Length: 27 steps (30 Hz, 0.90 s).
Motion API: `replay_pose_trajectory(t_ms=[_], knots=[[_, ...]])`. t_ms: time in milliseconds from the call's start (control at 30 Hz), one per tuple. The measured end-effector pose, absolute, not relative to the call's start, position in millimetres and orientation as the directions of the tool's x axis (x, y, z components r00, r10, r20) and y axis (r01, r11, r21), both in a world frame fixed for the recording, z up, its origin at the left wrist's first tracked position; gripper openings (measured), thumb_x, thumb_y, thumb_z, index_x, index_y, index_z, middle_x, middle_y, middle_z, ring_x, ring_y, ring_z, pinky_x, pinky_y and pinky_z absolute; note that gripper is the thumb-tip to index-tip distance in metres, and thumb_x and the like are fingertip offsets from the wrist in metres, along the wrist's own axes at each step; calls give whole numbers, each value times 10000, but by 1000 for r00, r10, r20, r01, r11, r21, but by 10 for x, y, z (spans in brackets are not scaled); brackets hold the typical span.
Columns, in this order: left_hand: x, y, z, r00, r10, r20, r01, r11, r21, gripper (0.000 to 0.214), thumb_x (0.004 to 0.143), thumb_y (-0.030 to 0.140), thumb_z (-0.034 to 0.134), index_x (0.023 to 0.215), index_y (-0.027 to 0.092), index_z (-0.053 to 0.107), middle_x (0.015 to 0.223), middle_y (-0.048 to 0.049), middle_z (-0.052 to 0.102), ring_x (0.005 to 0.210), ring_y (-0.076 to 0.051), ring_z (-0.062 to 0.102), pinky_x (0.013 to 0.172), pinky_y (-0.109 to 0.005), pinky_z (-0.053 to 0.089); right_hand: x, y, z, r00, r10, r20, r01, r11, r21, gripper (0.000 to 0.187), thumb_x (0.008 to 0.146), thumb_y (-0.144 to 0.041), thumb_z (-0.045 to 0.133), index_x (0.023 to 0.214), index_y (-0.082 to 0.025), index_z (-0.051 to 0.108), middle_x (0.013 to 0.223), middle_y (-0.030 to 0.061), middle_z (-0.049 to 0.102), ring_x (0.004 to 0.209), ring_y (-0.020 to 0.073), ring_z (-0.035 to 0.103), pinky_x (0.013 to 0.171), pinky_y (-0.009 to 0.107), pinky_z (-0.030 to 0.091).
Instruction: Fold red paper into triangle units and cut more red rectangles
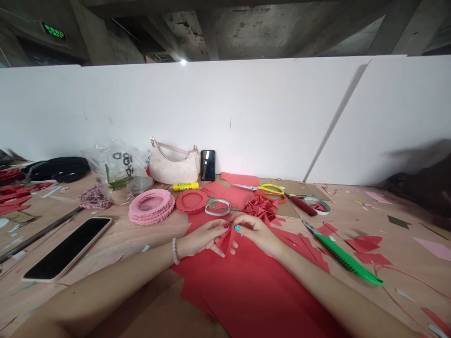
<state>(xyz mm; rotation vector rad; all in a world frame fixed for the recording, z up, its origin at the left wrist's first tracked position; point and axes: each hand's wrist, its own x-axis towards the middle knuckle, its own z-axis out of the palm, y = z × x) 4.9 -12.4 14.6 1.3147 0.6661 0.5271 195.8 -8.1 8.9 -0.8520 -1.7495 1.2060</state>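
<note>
Between my hands is a small folded piece of red paper (226, 242), held above large red sheets (253, 286) on the table. My left hand (204, 236), with a beaded bracelet at the wrist, pinches one side of it, some fingers spread beneath. From the other side my right hand (256, 231) grips its upper edge between thumb and fingers. Just beyond my right hand lies a pile of folded red paper pieces (261, 209). A roll of clear tape (217, 207) sits beyond my left hand.
Pink scalloped rings (152, 206), a red ring (192, 202), a glue stick (185, 186) and yellow-handled scissors (269, 189) lie farther back. A green utility knife (347, 260) is on the right, a phone (68, 249) on the left. A white partition (268, 117) stands behind.
</note>
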Motion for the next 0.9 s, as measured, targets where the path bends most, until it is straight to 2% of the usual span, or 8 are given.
replay_pose_trajectory(t_ms=[67, 133, 200, 300, 400, 600, 767, 900], knots=[[59, -151, 173, 709, 698, -104, 103, 43, 994, 407, 816, 496, 430, 968, 137, 547, 885, -105, 630, 807, -203, 613, 628, -281, 483, 1948, -79, 78, -415, 879, 234, 88, 294, -952, 105, 771, -281, 572, 784, -187, 618, 784, 9, 584, 688, 135, 546, 640, 263, 445], [73, -169, 179, 678, 730, -90, 205, -70, 976, 400, 810, 494, 430, 846, 125, 581, 853, -87, 625, 788, -191, 603, 624, -263, 483, 1934, -84, 70, -405, 888, 219, 103, 282, -954, 112, 764, -282, 580, 766, -182, 629, 716, 3, 590, 641, 134, 540, 618, 264, 442], [88, -176, 162, 643, 762, -76, 273, -136, 952, 370, 800, 468, 447, 721, 127, 566, 746, -51, 598, 695, -163, 590, 592, -241, 478, 1914, -97, 66, -388, 897, 213, 113, 276, -955, 114, 753, -280, 591, 771, -180, 642, 755, 18, 617, 710, 155, 563, 677, 283, 448], [108, -177, 124, 621, 784, -27, 306, -210, 929, 339, 798, 400, 450, 582, 141, 483, 589, 4, 491, 564, -124, 545, 541, -220, 457, 1873, -123, 60, -334, 918, 212, 116, 263, -958, 172, 747, -297, 593, 879, -193, 632, 917, 45, 632, 873, 188, 568, 784, 316, 438], [120, -180, 105, 592, 806, 23, 279, -232, 932, 305, 800, 355, 427, 579, 146, 453, 578, 21, 440, 543, -113, 516, 516, -218, 450, 1833, -142, 46, -289, 936, 202, 115, 243, -963, 203, 749, -326, 591, 900, -191, 606, 910, 49, 624, 854, 187, 572, 764, 320, 447], [118, -205, 125, 534, 837, 118, 333, -336, 881, 271, 802, 256, 400, 554, 147, 425, 516, 46, 405, 494, -80, 440, 475, -181, 357, 1805, -153, 39, -286, 935, 208, 111, 248, -962, 161, 750, -334, 585, 717, -176, 583, 751, 9, 590, 736, 159, 551, 686, 277, 431], [102, -232, 156, 483, 844, 234, 368, -438, 820, 229, 780, 175, 399, 573, 141, 491, 550, 27, 537, 505, -78, 465, 473, -174, 306, 1810, -178, 57, -355, 907, 226, 111, 281, -953, 185, 773, -346, 558, 695, -179, 575, 714, 3, 575, 711, 156, 538, 660, 264, 420], [96, -242, 151, 479, 833, 275, 349, -469, 811, 219, 766, 150, 402, 565, 143, 489, 554, 19, 557, 522, -84, 493, 482, -171, 312, 1815, -189, 54, -386, 894, 227, 119, 292, -949, 174, 788, -336, 546, 722, -179, 583, 733, 6, 585, 726, 159, 545, 665, 263, 421]])
